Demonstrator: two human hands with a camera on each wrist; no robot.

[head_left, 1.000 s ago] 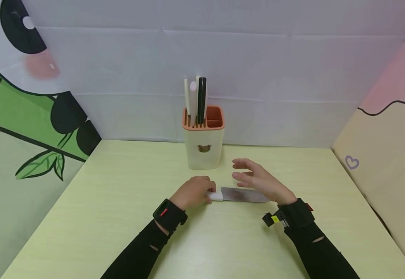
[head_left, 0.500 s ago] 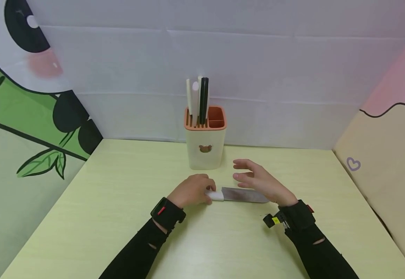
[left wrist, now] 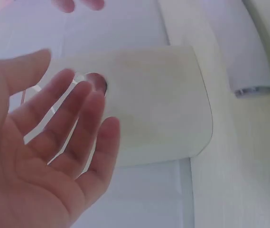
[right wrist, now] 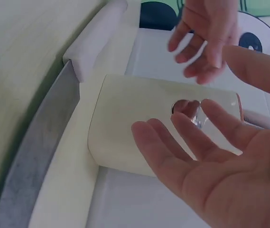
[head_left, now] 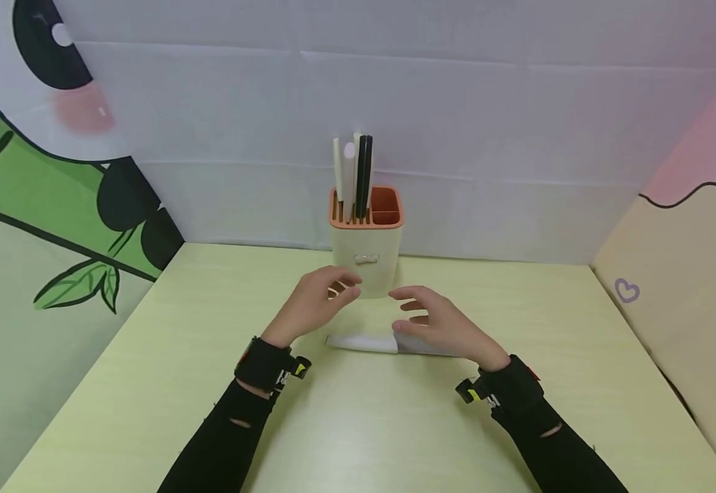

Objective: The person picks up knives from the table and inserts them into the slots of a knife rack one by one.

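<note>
A knife with a white handle and a grey blade lies flat on the pale green table, just in front of both hands. Behind it stands a cream knife block with an orange top and a small bear badge. Several handles stick up from its slots. My left hand hovers before the block, fingers relaxed, holding nothing. My right hand hovers over the blade near the block, open and empty.
White panels close the back of the table. A green panda-print panel stands on the left and a cream and pink one on the right. The table's near half lies bare in front of my forearms.
My left hand has let go of the knife handle and lifted forward toward the block. The right hand has shifted slightly left. The knife stays on the table.
</note>
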